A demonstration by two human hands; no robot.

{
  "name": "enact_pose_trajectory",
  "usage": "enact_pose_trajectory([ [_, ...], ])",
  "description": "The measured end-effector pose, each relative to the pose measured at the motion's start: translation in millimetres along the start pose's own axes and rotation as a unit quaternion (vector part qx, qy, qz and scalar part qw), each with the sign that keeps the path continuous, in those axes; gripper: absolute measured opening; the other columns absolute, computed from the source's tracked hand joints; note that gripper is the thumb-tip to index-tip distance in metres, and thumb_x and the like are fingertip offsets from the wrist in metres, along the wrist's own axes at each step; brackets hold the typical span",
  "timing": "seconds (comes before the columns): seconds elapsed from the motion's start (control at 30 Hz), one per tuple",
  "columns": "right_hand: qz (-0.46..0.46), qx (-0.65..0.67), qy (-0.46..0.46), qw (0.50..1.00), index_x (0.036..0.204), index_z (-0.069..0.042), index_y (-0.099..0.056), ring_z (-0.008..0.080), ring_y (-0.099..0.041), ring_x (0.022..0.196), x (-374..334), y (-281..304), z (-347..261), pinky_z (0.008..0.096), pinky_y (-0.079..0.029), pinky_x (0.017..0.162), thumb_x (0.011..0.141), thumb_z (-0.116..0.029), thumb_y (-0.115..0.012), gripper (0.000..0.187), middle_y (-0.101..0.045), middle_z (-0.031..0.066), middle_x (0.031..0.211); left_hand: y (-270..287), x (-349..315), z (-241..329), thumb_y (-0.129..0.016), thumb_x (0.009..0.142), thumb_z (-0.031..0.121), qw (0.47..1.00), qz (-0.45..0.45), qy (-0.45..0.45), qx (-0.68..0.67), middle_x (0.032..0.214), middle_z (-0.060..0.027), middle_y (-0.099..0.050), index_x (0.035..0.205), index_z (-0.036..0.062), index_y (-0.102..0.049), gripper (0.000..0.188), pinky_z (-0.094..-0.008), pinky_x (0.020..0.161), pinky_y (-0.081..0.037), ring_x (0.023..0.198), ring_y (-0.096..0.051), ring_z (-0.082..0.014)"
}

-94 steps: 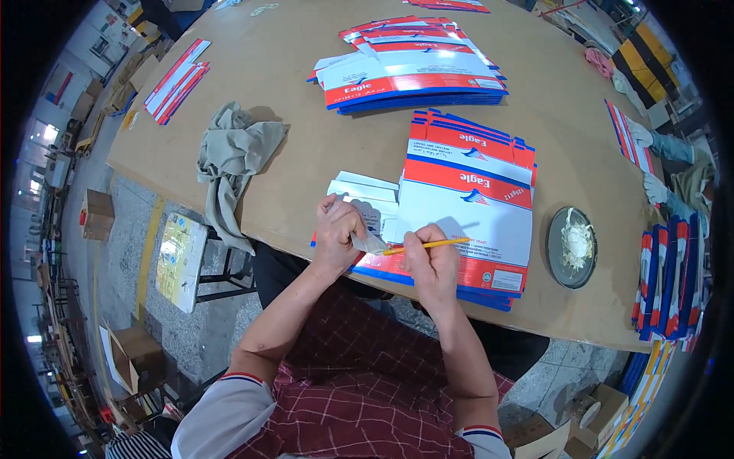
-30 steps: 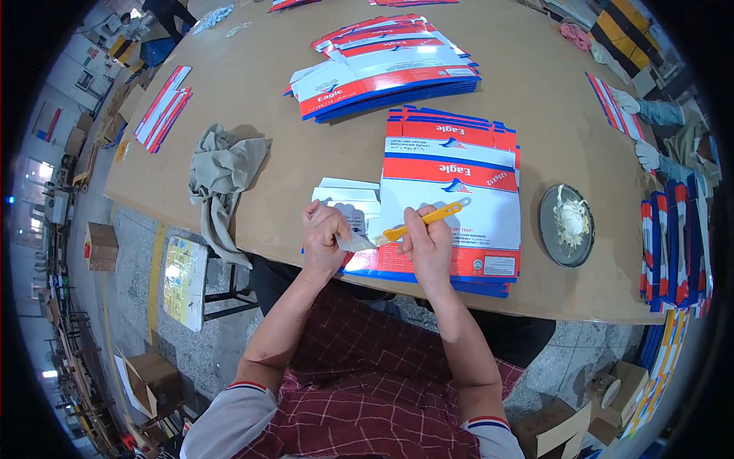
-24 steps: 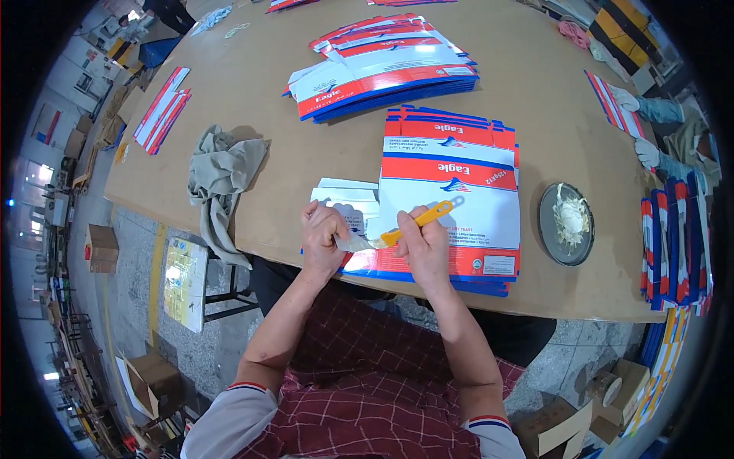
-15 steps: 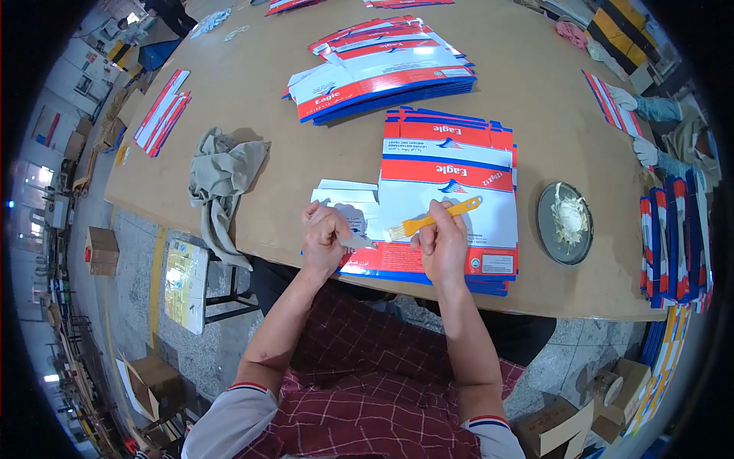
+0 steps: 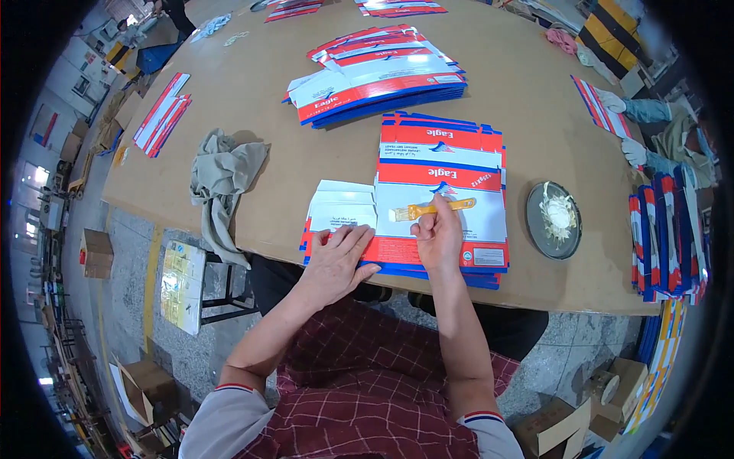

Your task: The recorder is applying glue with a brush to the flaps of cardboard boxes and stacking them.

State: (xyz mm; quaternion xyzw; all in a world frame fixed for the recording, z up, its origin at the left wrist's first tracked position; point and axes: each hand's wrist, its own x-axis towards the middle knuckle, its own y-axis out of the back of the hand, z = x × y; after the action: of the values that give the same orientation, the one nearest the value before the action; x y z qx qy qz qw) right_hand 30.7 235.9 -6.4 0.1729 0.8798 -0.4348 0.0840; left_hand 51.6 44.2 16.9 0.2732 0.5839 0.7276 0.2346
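Note:
My right hand [image 5: 440, 239] is closed around the yellow handle of a flat paste brush [image 5: 417, 212]. Its pale bristles point left, over the printed face of the top flat carton [image 5: 440, 195] in a red, white and blue stack. My left hand [image 5: 334, 264] lies palm down with fingers spread on the near part of the carton's left panel, just below its white flaps [image 5: 341, 200]. Right of the stack sits a round dark dish [image 5: 538, 246] with white paste [image 5: 560, 216] in it.
A second fanned carton stack [image 5: 382, 76] lies farther back. A crumpled grey-green cloth [image 5: 225, 172] hangs over the table's left edge. At the right, a co-worker's gloved hands [image 5: 633, 151] hold a carton piece, near upright folded cartons [image 5: 664, 241]. A stool [image 5: 183, 287] stands left.
My left hand has gone from closed and raised to spread flat on the carton's left panel. The brush in my right hand has moved slightly; its handle now lies more level.

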Motion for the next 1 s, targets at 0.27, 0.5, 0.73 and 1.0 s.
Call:
enact_pose_trajectory([
  [0.27, 0.012, 0.03, -0.013, 0.999, 0.085, -0.013, -0.044, 0.0051, -0.035, 0.042, 2, 1, 4, 0.0247, -0.039, 0.047, 0.089, -0.024, -0.051, 0.013, -0.036, -0.0041, 0.049, -6, -5, -15, -0.051, 0.084, 0.04, 0.998, 0.005, -0.026, -0.048, 0.119, -0.0131, -0.048, 0.121, 0.0016, -0.045, 0.053, -0.0424, 0.092, -0.032, 0.113, -0.042, -0.028],
  [0.5, 0.023, 0.033, -0.015, 0.999, 0.087, -0.013, -0.045, 0.006, -0.035, 0.043, -3, 7, -5, 0.0257, -0.039, 0.048, 0.09, -0.025, -0.049, 0.012, -0.038, -0.0036, 0.051, 17, -3, -151, -0.065, 0.074, 0.035, 0.924, 0.272, 0.237, 0.124, 0.133, -0.0167, -0.036, 0.122, 0.0098, -0.046, 0.057, -0.0502, 0.095, -0.032, 0.121, -0.036, -0.0331],
  [0.73, -0.002, 0.058, -0.022, 0.998, 0.085, -0.014, -0.046, 0.0066, -0.037, 0.044, 1, 4, 0, 0.0255, -0.038, 0.049, 0.09, -0.024, -0.049, 0.012, -0.038, -0.0032, 0.05, 21, -15, -272, -0.069, 0.069, 0.023, 0.909, 0.224, 0.35, -0.035, 0.103, -0.0172, -0.059, 0.113, 0.0073, -0.052, 0.05, -0.0418, 0.079, -0.045, 0.098, -0.057, -0.0303],
  [1.0, -0.019, 0.199, -0.001, 0.98, 0.081, -0.014, -0.05, 0.0052, -0.036, 0.043, 5, 20, -3, 0.0228, -0.037, 0.048, 0.09, -0.026, -0.05, 0.015, -0.04, -0.004, 0.05, 57, 14, -23, -0.069, 0.062, 0.013, 0.977, 0.161, 0.115, -0.074, 0.089, -0.0174, -0.056, 0.095, 0.0046, -0.053, 0.038, -0.0419, 0.064, -0.049, 0.075, -0.059, -0.0355],
])
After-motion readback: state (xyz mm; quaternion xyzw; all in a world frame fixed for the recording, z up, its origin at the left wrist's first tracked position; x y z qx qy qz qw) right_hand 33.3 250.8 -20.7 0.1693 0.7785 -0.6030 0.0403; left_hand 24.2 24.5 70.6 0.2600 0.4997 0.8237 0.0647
